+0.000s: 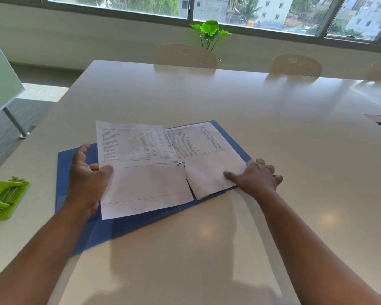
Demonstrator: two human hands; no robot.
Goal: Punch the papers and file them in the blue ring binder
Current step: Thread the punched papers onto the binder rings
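Daylight from the windows falls across a pale tabletop point(251, 102) where the blue ring binder point(75, 168) lies open at mid-frame, the green hole punch point(5, 198) idle at the left edge. The left hand point(86, 177) pinches the sheet point(141, 172) on the left, thumb on top; the right hand point(255, 177) lies spread, grasping nothing, pressing flat the filed papers point(207, 150). Best to lower the sheet evenly so both holes meet the rings point(181, 164) without tearing, I'd say.
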